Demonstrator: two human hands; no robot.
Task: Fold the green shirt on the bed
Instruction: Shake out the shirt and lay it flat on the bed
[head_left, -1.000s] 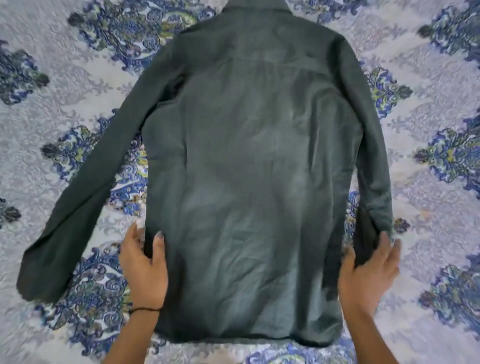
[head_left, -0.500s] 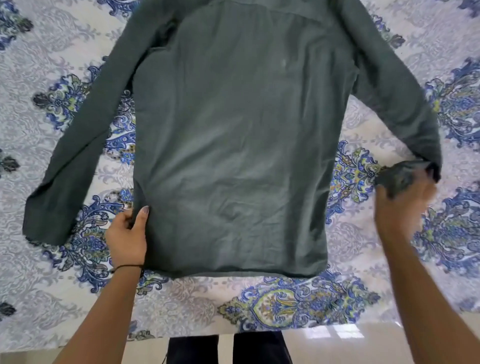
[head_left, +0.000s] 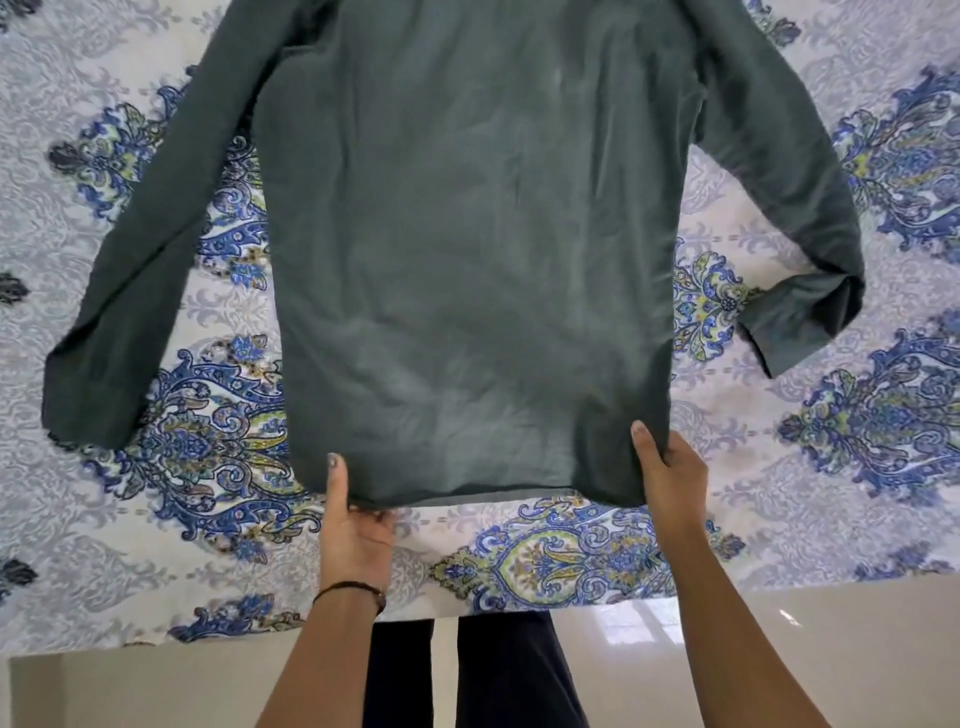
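Green shirt (head_left: 467, 249): back up, spread flat on patterned bed sheet (head_left: 883, 467), filling centre frame; sleeves splayed to both sides. Left hand (head_left: 353, 525) and right hand (head_left: 670, 478): apart, each pinching a hem corner, lower centre, probably to tension and square the cloth before folding.

A bedsheet (head_left: 779, 519) printed with blue, green and yellow paisley medallions on pale grey-white damask covers the bed, its near edge running across the lower view. Below it, a glossy cream tiled floor (head_left: 779, 649) reflects bright window light.
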